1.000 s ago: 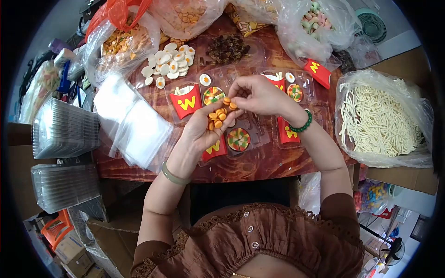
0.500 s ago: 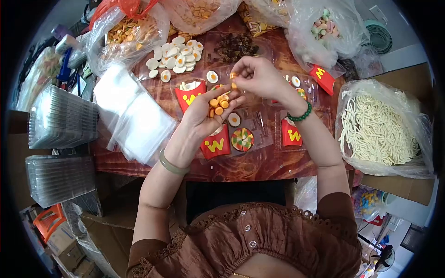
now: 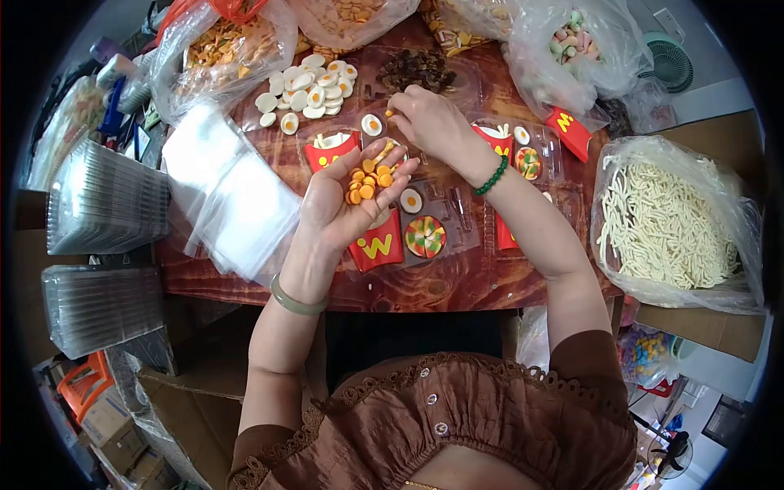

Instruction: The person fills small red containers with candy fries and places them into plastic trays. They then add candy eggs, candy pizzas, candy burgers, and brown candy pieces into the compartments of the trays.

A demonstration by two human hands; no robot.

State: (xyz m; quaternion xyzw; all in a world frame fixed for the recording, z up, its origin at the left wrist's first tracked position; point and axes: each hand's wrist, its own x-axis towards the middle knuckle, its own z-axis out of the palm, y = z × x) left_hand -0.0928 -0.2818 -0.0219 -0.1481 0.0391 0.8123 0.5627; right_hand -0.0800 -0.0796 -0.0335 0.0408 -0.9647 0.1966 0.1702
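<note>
My left hand (image 3: 328, 206) is palm up, fingers extended and slightly cupped, with a small heap of orange gummy candies (image 3: 369, 181) resting in it. Above it, my right hand (image 3: 433, 124) pinches one small orange piece (image 3: 390, 113) between thumb and fingertips. Just below that pinch lies a fried-egg gummy (image 3: 371, 125) in a clear plastic tray. Red fries cartons (image 3: 377, 245) stand in the trays, one partly covered by my left hand. Beside them are another egg gummy (image 3: 411, 201) and a round multicoloured gummy (image 3: 425, 237).
Egg gummies (image 3: 314, 91) are piled at the back, beside dark brown candies (image 3: 416, 72). Clear bags (image 3: 167, 192) and stacked plastic trays (image 3: 106, 200) are at left. A bag of pale gummy strips (image 3: 670, 224) sits in a box at right.
My right hand has moved left and slightly up, away from my left hand. The left hand has shifted a little left and its palm lies more open under the orange candies.
</note>
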